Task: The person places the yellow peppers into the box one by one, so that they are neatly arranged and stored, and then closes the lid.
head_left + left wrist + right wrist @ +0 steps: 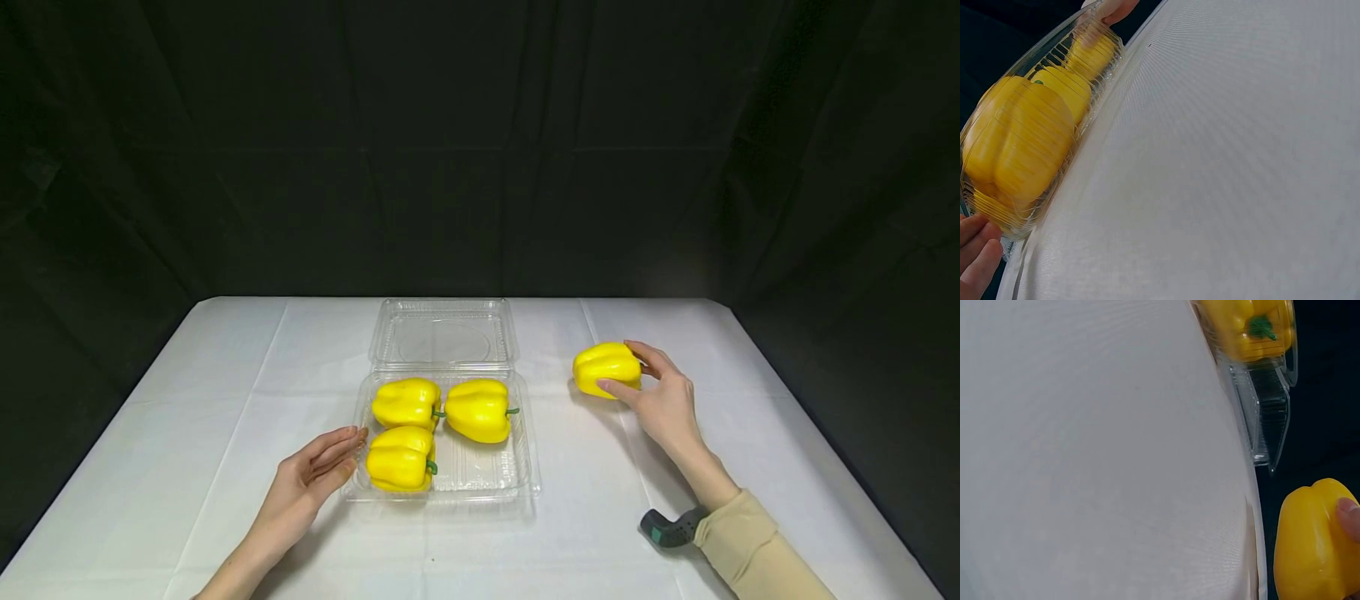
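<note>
My right hand (663, 408) grips a yellow bell pepper (603, 367) to the right of a clear plastic clamshell container (480, 479). The thumb lies across the near side of that pepper, which also shows in the right wrist view with a fingertip on it. At the container's left rim, my left hand (303, 483) touches the edge with its fingertips, thumb and fingers apart. Inside the base lie three yellow bell peppers: one at the back left (406, 403), one at the back right (478, 411) and one at the front left (400, 460). Their green stems point right.
The container's lid (442, 333) lies folded back, flat on the white-covered table (225, 533). A dark strap-like device (671, 529) sits at my right wrist by the beige sleeve (757, 546). Black curtains (480, 167) hang behind and beside the table.
</note>
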Available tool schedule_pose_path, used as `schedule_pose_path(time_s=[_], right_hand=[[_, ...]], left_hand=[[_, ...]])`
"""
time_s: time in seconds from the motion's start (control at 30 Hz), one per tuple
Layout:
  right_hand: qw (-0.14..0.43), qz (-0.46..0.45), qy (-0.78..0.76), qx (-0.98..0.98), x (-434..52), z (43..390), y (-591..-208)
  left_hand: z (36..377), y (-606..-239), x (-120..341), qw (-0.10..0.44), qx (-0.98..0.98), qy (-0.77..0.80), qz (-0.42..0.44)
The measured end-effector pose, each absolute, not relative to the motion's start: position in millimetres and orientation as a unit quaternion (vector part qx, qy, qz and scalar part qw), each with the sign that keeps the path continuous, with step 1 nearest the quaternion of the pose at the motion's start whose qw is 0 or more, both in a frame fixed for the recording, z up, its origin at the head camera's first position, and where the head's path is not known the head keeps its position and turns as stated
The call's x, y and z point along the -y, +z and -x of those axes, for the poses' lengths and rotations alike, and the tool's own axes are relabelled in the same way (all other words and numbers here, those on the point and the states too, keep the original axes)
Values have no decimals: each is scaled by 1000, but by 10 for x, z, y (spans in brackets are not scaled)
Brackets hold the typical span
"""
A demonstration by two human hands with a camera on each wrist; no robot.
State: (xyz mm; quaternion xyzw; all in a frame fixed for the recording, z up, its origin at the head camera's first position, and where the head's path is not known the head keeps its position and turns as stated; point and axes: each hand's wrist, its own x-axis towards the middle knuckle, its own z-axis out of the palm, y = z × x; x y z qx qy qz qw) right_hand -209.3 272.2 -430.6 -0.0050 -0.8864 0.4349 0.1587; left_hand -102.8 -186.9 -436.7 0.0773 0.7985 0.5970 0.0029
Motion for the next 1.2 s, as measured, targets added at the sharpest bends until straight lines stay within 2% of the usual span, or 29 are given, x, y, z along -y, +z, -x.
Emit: schedule_pose_path(time_s=[1.2], right_hand=[[191, -16, 449, 873, -2377, 1851, -4083]], left_hand=[[1024, -4369, 1866, 0, -805, 589, -70]])
